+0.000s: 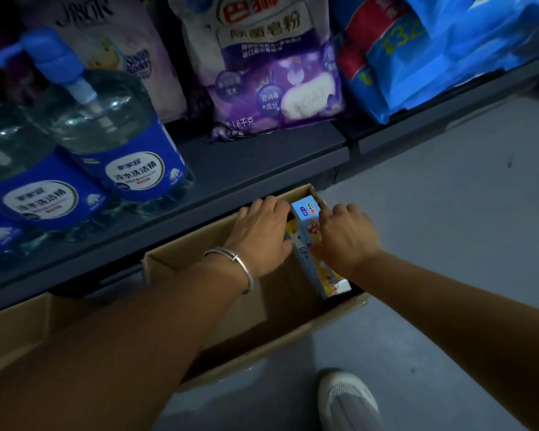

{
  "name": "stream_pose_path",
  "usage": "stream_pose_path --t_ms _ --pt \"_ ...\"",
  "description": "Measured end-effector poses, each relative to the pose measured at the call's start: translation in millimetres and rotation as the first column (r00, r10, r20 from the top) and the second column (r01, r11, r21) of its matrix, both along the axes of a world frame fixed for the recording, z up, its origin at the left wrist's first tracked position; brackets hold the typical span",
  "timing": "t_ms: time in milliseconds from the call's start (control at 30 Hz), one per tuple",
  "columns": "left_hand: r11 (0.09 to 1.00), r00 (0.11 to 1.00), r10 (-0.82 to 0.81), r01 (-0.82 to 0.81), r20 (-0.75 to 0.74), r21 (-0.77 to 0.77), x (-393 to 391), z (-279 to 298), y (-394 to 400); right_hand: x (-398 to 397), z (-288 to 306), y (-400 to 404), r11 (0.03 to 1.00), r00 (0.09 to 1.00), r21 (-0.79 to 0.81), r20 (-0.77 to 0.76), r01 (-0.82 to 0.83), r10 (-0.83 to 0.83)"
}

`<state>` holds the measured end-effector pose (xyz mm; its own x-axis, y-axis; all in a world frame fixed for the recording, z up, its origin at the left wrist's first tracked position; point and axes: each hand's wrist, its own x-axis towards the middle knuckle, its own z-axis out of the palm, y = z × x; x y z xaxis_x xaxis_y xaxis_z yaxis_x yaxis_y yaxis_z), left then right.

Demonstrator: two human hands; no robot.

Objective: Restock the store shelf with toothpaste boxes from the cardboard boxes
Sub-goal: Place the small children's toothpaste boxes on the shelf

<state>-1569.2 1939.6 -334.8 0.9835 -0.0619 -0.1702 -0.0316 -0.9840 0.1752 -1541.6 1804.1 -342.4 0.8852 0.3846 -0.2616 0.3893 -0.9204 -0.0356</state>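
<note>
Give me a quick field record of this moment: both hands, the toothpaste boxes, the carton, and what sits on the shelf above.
left hand: in the cardboard box, fingers curled at the left side of the toothpaste boxes
right hand: curled over the toothpaste boxes from the right
toothpaste boxes: on edge at the carton's far right end, a blue-topped one foremost
shelf: pump bottles of dish liquid at left, purple soap powder bag in the middle, blue pack at right
floor: white shoe near the carton
</note>
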Motion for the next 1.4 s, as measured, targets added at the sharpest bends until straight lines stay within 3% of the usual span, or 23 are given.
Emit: stream_pose_path --t_ms 267,600,967,1100,1400 --pt "1.0 1.0 -0.002 0.002 -0.014 -0.025 3.9 -14.5 -0.5 -0.1 -8.2 6.9 0.999 0.998 0.009 0.018 0.053 -0.053" --pt "0.999 1.0 -0.002 0.001 -0.031 -0.044 4.5 -20.4 3.4 -0.8 -10.1 11.6 0.981 0.98 0.036 -0.071 0.188 -0.185" --pt "0.998 0.998 -0.044 0.042 -0.039 -0.035 15.6 -21.5 -0.2 14.8 6.2 3.5 0.941 0.955 0.165 -0.09 0.295 -0.284" --pt "0.992 0.991 -0.125 0.124 -0.037 -0.037 19.9 -22.6 -5.5 22.7 9.9 -3.9 0.886 0.919 0.246 -0.137 0.393 -0.369" --pt "0.915 0.912 -0.398 0.402 -0.096 0.027 35.6 -33.1 -19.0 30.3 4.9 -19.7 0.88 0.914 0.248 -0.119 0.405 -0.388"
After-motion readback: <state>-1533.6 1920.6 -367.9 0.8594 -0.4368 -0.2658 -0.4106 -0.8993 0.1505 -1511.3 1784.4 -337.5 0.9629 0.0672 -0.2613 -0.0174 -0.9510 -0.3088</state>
